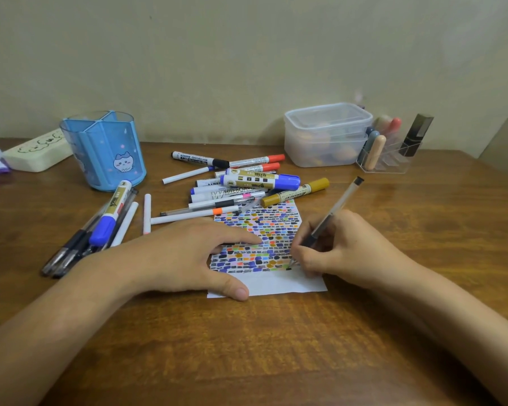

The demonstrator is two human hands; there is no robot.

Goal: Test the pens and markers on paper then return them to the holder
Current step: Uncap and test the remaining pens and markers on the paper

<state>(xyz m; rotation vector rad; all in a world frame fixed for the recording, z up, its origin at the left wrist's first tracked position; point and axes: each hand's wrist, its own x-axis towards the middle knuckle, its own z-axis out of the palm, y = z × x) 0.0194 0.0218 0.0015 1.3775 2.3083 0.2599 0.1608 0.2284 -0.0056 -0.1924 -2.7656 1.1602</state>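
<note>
Paper (279, 284) under both hands, marker pile (247, 183) behind, holder (104, 150) far-left

The left hand (188, 256) hides part of the paper (279, 284).

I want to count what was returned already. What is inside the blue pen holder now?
The blue pen holder shows only its inner dividers through the open top; no pen sticks out. Its tinted walls hide the bottom, so something short there cannot be excluded.

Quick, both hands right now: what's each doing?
Left hand: open, fingers flat, pressing the paper.
Right hand: gripping a clear pen, tip on the paper.
</note>
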